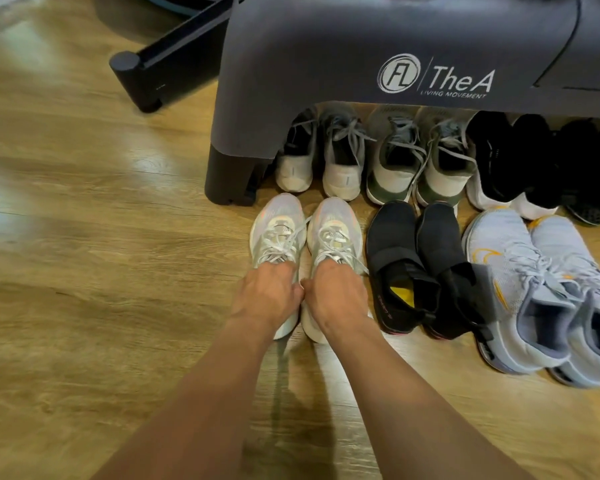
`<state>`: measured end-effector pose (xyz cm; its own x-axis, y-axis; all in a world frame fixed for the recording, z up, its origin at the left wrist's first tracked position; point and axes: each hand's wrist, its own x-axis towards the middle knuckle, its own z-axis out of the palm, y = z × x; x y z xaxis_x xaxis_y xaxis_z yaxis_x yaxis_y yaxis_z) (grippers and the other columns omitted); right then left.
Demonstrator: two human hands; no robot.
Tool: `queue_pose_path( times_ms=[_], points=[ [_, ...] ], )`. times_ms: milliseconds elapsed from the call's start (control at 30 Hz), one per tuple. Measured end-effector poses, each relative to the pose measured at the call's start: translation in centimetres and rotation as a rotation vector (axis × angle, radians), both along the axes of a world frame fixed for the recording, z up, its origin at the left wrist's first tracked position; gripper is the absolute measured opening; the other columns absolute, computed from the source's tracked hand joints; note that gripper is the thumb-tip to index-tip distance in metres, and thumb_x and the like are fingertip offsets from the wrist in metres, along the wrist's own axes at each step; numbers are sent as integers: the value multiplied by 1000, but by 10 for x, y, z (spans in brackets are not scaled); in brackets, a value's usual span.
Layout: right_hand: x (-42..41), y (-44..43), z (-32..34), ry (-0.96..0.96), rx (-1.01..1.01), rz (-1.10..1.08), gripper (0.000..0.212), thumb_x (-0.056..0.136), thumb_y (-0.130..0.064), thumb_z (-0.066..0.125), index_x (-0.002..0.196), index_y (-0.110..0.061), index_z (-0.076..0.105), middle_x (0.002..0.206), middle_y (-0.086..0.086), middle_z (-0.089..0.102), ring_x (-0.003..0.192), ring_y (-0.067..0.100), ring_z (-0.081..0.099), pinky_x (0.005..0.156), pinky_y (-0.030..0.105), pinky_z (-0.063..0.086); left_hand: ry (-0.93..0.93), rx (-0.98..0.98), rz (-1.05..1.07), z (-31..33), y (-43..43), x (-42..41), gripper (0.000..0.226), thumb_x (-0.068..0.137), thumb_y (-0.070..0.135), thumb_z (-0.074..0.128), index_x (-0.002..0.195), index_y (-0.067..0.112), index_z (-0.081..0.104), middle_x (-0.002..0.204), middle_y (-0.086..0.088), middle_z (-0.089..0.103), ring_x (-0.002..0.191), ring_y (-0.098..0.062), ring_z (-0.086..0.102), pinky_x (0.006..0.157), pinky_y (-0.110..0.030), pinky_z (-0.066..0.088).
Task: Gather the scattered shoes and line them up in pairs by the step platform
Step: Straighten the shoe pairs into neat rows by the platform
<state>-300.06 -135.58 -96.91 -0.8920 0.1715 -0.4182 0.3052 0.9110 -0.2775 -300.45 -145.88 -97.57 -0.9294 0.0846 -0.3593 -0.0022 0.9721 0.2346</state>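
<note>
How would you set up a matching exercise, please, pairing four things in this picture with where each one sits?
Things:
1. white laced shoes
2. black strap shoes
3. pale blue shoes
4. step platform

Places:
A. front row, far right
B. over the back row
C. held by left hand and right hand
D. front row, middle

Pairs: 1-C, 2-D, 3-A, 4-B

The front-row shoes (pixel 392 244) lie before back-row shoes (pixel 395 168) under the step platform (pixel 326 64).
</note>
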Motion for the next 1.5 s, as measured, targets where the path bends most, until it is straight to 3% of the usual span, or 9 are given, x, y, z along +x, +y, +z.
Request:
queue_pose_path(
  times_ms=[100,200,433,600,733,867,1033,1233,1500],
  points=[
    [-1,10,14,50,-78,-41,24,95,-24,47,109,-9,60,111,14,62,102,32,59,73,33,42,117,-69,57,16,7,-2,18,88,36,45,81,22,53,84,-5,63,71,-23,48,63,-30,35],
    [2,35,34,142,-116,-98,23,94,-27,45,102,-11,60,102,14,63,93,34,58,65,33,37,194,61,96,35,35,-2,15,87,31,46,79,19,50,79,-3,58,72,-24,51,62,-31,37],
    [26,135,51,83,-12,-237,18,94,-24,52,104,-11,57,109,12,61,103,33,57,74,34,40,20,246,6,53,136,18,22,92,32,49,95,16,64,98,-7,64,91,-26,60,73,-36,49],
    [30,179,26,-45,28,-235,24,87,-20,57,107,-5,55,116,17,60,110,34,56,82,35,44,-80,121,-145,27,181,29,28,90,41,49,100,19,62,106,-8,63,98,-30,60,72,-34,43],
    [28,187,9,-74,21,-232,26,89,-23,57,109,-8,56,118,16,59,111,34,57,79,32,44,-87,-4,-220,12,196,30,22,91,31,50,106,17,57,109,-11,60,99,-33,60,70,-34,38],
    [28,187,2,-103,26,-211,23,92,-13,51,114,-7,54,122,14,57,112,32,56,81,34,45,-71,-40,-230,10,203,27,22,88,18,51,109,15,57,110,-12,59,99,-33,60,69,-35,37],
    [23,185,0,-198,4,-264,26,93,-13,54,117,-6,54,129,14,54,119,32,51,87,36,44,-98,-46,-238,10,197,29,25,88,19,52,113,16,57,111,-13,59,100,-34,60,70,-36,41],
    [24,184,-3,-109,46,-203,23,92,-11,51,115,-7,55,122,16,57,113,34,55,81,37,45,-84,-46,-281,9,182,27,33,91,22,51,123,24,57,117,-12,58,105,-34,59,78,-36,45],
    [23,183,-6,-61,54,-153,20,93,-10,49,113,-5,53,116,16,56,107,34,55,71,34,36,-87,-70,-322,8,186,25,32,89,23,53,121,24,58,114,-11,60,102,-34,60,70,-34,38]
  ],
)
